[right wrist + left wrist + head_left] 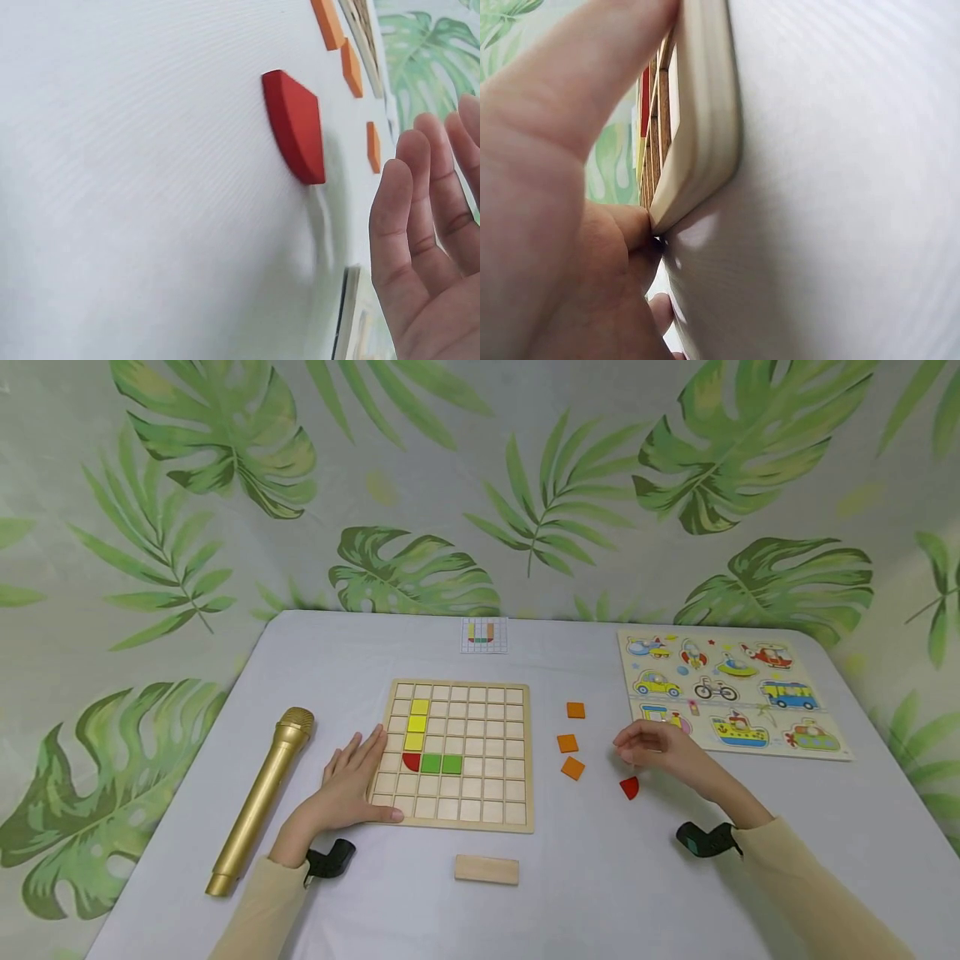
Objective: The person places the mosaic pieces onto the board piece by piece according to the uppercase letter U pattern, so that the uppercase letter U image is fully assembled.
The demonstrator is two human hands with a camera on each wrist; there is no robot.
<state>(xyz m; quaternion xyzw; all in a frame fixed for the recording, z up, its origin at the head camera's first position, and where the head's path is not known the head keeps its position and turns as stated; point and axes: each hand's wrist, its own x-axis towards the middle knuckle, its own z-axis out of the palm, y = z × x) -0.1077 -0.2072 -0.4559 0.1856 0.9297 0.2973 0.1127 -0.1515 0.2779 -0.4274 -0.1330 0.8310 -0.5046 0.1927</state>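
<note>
My left hand (347, 789) rests against the left side of a wooden grid board (480, 826), fingers extended along its edge and thumb on the front left corner. On the grid, several yellow squares (417, 724) form a column above a red quarter-circle piece (412, 762), with two green squares (441, 764) to its right. My right hand (656, 747) hovers with loosely bent fingers and nothing visible in it. Just below it on the table lies another red quarter-circle piece (295, 127), apart from the fingers. Three orange squares (567, 743) lie between board and right hand.
A pattern card (483, 636) lies behind the board. At the right back is a vehicle picture puzzle (738, 693), partly behind the right hand. A gold microphone (258, 806) lies at left, and a plain wooden block (487, 870) is in front of the board.
</note>
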